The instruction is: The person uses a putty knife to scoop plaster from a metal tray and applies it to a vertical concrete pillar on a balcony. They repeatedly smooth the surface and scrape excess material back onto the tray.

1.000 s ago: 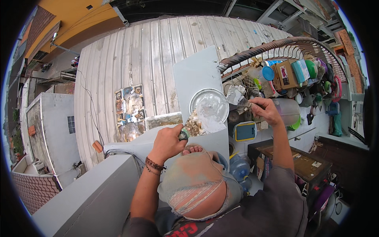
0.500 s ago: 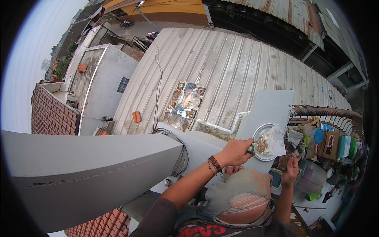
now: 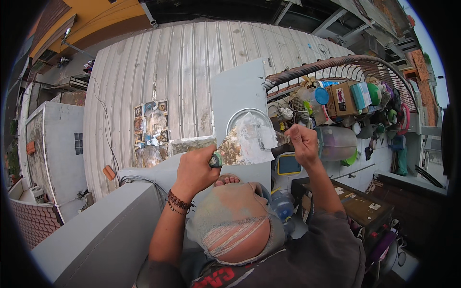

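Left hand (image 3: 196,168) is clenched on the green-handled wide putty knife (image 3: 229,150); its blade flares out to the right of that fist, crusty brown near the grip. White paste, putty by the look of it (image 3: 248,136), covers the far half, between the two fists. Right hand (image 3: 305,144) is closed on a smaller putty knife (image 3: 267,138), pointing left, blade overlapping the paste. Can't tell from here if it's pressing or just above. Round tub or lid (image 3: 236,120) sits just beyond the blades, on the grey ledge (image 3: 238,89).

To do this well: left wrist locked, wide blade flat and over the tub. Small blade at a shallow angle, light even strokes toward the clean edge. Stay off the brown crust; flakes would spoil the paste.
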### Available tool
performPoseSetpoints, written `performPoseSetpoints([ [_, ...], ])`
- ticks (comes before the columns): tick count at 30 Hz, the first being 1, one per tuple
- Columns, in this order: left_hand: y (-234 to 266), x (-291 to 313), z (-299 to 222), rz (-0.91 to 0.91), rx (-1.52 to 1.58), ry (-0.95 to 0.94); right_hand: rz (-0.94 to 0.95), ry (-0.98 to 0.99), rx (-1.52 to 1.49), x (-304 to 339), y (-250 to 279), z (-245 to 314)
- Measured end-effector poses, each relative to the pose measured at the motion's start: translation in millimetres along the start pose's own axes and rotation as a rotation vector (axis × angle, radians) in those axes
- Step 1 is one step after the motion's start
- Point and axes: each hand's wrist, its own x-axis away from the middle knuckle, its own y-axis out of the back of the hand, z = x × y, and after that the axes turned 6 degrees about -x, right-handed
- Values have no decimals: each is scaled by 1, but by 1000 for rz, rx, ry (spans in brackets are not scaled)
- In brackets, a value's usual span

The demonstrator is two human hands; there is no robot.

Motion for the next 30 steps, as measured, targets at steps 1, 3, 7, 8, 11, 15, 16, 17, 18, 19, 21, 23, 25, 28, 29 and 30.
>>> performPoseSetpoints([
  [1, 2, 1, -1, -21, 10, -9, -9, 30, 53, -6, -1, 3],
  [3, 4, 3, -3, -65, 29, -26, -23, 140, 201, -18, -1, 7],
  [7, 6, 12, 1, -25, -11, -38, -10, 339, 445, -30, 8, 8],
  [8, 7, 14, 0, -20, 7, -34, 3, 357, 472, -30, 13, 7],
  [11, 6, 17, 1, 10, 14, -42, 46, 399, 492, -31, 27, 8],
  [15, 4, 16, 0, 13, 77, -36, 45, 381, 558, -29, 41, 6],
  [16, 5, 15, 0, -9, 48, -41, 34, 368, 567, -27, 43, 0],
  [17, 7, 14, 0, -31, 19, -45, 22, 354, 577, -26, 44, -4],
  [18, 9, 12, 0, -52, -9, -49, -13, 252, 505, -22, 44, -5],
  [19, 9, 12, 0, -60, -10, -49, -46, 151, 429, -16, 43, -4],
  [21, 8, 12, 2, -75, -11, -50, -81, 20, 227, -8, 34, -4],
  [23, 4, 10, 2, -69, 23, -50, -104, -38, -25, -1, 15, -9],
  [25, -2, 9, 2, -68, 70, -49, -98, -38, -157, 7, -9, -16],
  [28, -7, 8, -2, -111, 161, -20, -93, -43, -127, 17, -34, -27],
  [29, -5, 9, -3, -144, 200, 12, -65, -50, -53, 24, -38, -40],
  [30, -4, 9, -4, -176, 239, 44, -36, -57, 21, 31, -39, -47],
])
